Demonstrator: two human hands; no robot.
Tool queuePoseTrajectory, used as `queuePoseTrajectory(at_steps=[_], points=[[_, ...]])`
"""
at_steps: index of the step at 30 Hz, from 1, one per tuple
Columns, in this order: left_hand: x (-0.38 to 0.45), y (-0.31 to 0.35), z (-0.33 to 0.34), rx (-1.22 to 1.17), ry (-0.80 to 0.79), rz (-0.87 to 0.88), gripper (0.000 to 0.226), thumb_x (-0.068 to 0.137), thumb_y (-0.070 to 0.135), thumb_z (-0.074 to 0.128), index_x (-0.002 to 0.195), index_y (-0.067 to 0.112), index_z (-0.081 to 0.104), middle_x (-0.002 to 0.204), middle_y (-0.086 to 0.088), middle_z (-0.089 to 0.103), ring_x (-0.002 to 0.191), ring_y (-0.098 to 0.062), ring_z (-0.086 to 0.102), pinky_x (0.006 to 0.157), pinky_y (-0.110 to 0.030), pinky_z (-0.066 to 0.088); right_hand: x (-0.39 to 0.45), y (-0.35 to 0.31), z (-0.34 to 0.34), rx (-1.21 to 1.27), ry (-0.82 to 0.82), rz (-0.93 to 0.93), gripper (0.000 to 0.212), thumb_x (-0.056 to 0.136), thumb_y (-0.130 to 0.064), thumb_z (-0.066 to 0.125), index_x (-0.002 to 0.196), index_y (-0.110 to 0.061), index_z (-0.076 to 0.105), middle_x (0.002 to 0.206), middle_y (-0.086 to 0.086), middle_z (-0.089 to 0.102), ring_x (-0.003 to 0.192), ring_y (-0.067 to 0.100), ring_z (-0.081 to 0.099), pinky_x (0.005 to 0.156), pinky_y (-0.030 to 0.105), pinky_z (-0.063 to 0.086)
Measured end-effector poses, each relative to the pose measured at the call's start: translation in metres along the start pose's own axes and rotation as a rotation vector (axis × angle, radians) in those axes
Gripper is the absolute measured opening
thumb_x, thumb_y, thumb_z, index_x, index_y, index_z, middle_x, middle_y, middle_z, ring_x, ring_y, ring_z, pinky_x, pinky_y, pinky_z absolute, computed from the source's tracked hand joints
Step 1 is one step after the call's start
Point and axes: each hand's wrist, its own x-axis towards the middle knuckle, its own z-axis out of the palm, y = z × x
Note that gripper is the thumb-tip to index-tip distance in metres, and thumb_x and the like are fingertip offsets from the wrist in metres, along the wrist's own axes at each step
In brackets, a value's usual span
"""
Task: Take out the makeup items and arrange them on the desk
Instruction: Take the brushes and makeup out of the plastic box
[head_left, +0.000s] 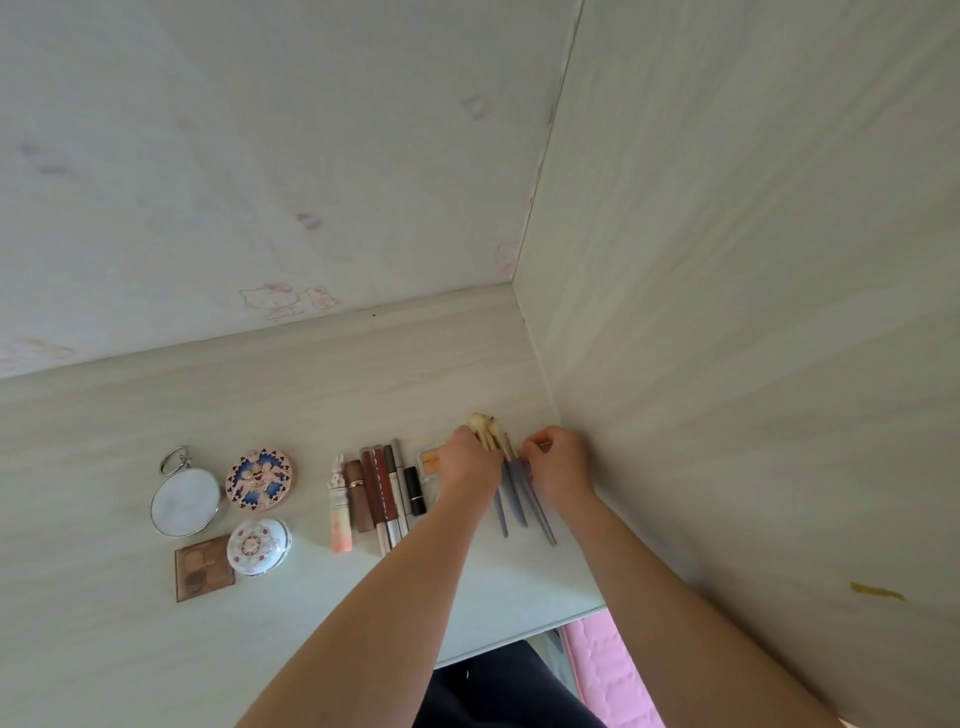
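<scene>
Several makeup brushes (514, 496) with blue-grey handles and pale bristles lie on the desk (311, 395) near the right wall. My left hand (470, 465) rests over their upper ends with fingers curled on them. My right hand (558, 460) pinches one brush near its ferrule. Left of the brushes sit a small orange palette (430, 461), a row of lipsticks and pencils (382, 493), a patterned round compact (258, 480), a white compact (258, 545), a round mirror (185, 501) and a brown eyeshadow palette (203, 567).
A side panel (727, 364) rises right beside the brushes. The back wall (260, 182) carries faded stickers. The desk's front edge (519, 639) runs below my arms, with a pink cushion (608, 670) under it.
</scene>
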Motion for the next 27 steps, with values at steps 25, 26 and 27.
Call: queuePoseTrajectory(at_steps=[25, 26, 27], points=[[-0.019, -0.007, -0.029, 0.157, 0.054, 0.154, 0.016, 0.088, 0.007, 0.052, 0.104, 0.012, 0.055, 0.092, -0.005, 0.059, 0.08, -0.021, 0.061, 0.065, -0.034, 0.055, -0.008, -0.003, 0.0, -0.321, -0.121, -0.095, 0.014, 0.092, -0.013, 0.047, 0.098, -0.014, 0.059, 0.097, 0.004, 0.063, 0.084, 0.018, 0.056, 0.069, 0.023, 0.039], [-0.022, -0.008, -0.032, 0.166, 0.063, 0.183, 0.017, 0.089, 0.009, 0.05, 0.105, 0.013, 0.056, 0.093, -0.005, 0.06, 0.08, -0.022, 0.061, 0.067, -0.036, 0.056, -0.011, -0.004, -0.002, -0.345, -0.127, -0.115, 0.015, 0.093, -0.013, 0.046, 0.101, -0.013, 0.059, 0.099, 0.005, 0.062, 0.087, 0.02, 0.057, 0.069, 0.023, 0.04], [-0.025, -0.009, -0.035, 0.168, 0.072, 0.212, 0.019, 0.089, 0.011, 0.049, 0.106, 0.014, 0.056, 0.094, -0.006, 0.061, 0.079, -0.022, 0.063, 0.068, -0.036, 0.057, -0.013, -0.005, -0.003, -0.373, -0.131, -0.138, 0.019, 0.094, -0.014, 0.046, 0.107, -0.012, 0.059, 0.104, 0.005, 0.062, 0.091, 0.021, 0.058, 0.071, 0.024, 0.041]])
